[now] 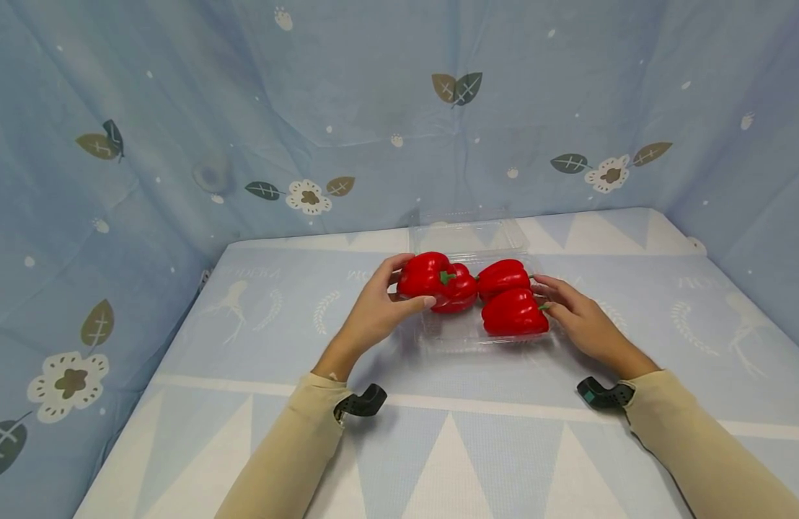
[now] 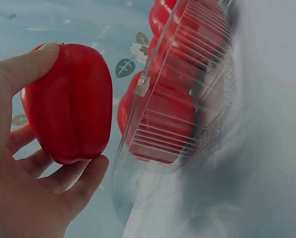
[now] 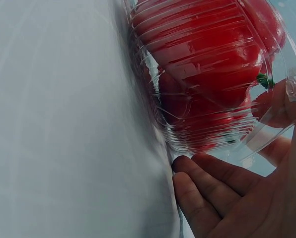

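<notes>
My left hand (image 1: 383, 295) grips a red bell pepper (image 2: 71, 104), thumb on one side and fingers round the other. In the left wrist view it stands apart from the clear plastic container (image 1: 454, 337). Three more red peppers are in that container; one (image 1: 463, 288) is partly hidden behind the held one. Two others, a rear pepper (image 1: 503, 277) and a front pepper (image 1: 515, 313), lie on the right with green stems facing right. My right hand (image 1: 581, 321) holds the container's right rim between thumb and forefinger, its other fingers (image 3: 207, 186) extended low beside the wall.
Behind the container its hinged clear lid (image 1: 467, 236) lies folded back. A patterned cloth (image 1: 477, 440) covers the table. Blue printed curtains (image 1: 386, 108) hang at the back and sides.
</notes>
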Demonstrator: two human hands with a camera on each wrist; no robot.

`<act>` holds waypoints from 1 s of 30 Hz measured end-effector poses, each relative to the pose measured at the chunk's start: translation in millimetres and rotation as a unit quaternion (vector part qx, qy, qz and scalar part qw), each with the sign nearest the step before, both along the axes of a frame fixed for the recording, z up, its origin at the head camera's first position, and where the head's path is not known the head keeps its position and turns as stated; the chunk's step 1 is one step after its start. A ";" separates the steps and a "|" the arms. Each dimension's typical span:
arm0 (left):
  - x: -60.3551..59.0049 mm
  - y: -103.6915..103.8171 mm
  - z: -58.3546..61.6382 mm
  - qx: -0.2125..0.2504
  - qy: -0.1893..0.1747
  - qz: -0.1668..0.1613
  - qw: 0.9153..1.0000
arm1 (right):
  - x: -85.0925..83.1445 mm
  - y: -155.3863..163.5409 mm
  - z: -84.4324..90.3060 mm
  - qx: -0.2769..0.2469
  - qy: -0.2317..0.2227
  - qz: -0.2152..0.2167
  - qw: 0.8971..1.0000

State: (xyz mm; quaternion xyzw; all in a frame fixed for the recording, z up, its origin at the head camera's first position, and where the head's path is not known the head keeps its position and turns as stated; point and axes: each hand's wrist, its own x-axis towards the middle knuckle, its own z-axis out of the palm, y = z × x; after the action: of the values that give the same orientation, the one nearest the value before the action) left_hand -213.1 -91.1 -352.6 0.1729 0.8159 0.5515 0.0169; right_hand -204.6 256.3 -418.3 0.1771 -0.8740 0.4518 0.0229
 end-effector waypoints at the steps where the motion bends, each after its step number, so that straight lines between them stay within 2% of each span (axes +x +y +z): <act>1: 0.1 0.7 -0.3 -0.007 0.006 0.004 1.000 | 0.0 -0.2 0.1 0.000 0.001 0.000 1.000; 8: 2.7 7.7 -3.1 -0.055 0.051 0.010 0.997 | 1.4 -1.0 1.6 0.007 0.013 -0.004 1.000; 18: 9.1 16.3 -3.6 -0.085 0.051 -0.006 0.995 | 1.2 0.2 0.4 -0.024 0.027 0.000 0.999; 30: 11.9 20.8 -7.4 -0.119 0.078 -0.014 0.990 | 1.4 -0.2 2.1 -0.016 0.027 0.000 1.000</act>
State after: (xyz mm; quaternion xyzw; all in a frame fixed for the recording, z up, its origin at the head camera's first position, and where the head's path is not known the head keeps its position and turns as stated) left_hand -201.2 -70.3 -360.0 0.2234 0.8720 0.4352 -0.0181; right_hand -203.3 256.0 -416.1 0.1890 -0.8659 0.4605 0.0496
